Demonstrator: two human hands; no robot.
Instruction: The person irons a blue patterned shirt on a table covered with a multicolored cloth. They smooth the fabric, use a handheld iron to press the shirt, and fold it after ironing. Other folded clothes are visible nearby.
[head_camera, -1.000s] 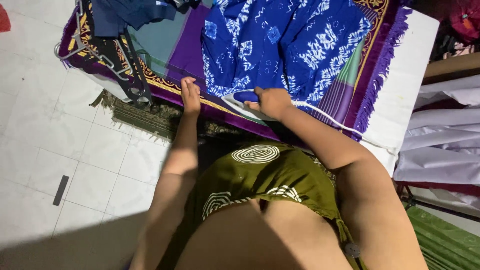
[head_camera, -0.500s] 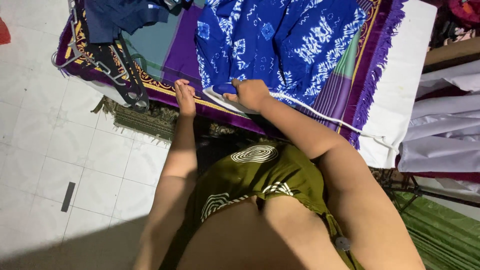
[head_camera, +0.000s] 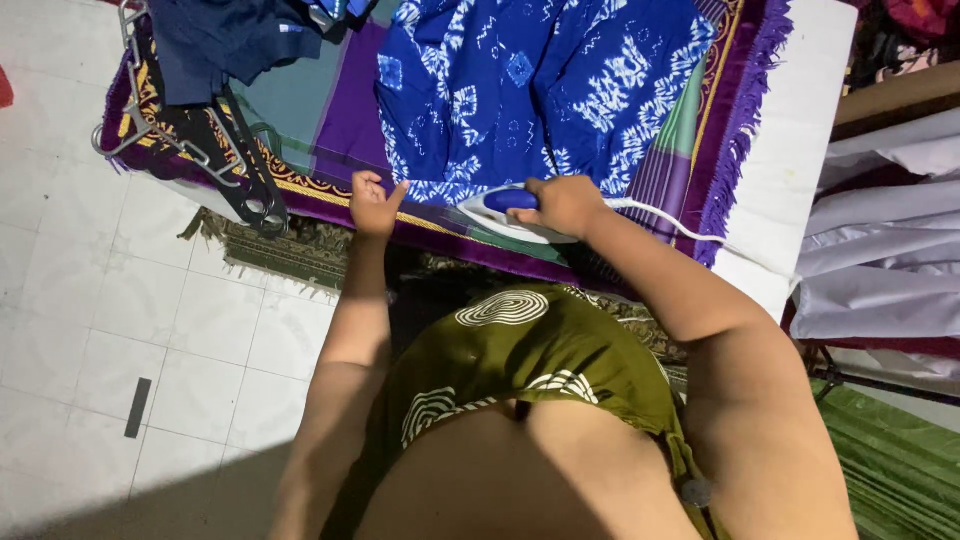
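A blue cloth with white patterns lies spread over a purple rug with gold trim on a low table. My right hand grips the blue handle of a white electric iron at the cloth's near edge. The iron's white cord trails right from it. My left hand is at the rug's near edge, just left of the cloth, fingers curled with the thumb raised; whether it pinches fabric is unclear.
Black and metal clothes hangers and dark blue garments lie at the table's left end. White cloth covers its right end. Pale folded fabric is stacked right. A patterned mat and white tiled floor lie below.
My right hand slid the iron left along the cloth's near edge, then back to the right. My left hand stayed near the rug's edge and lifted its thumb.
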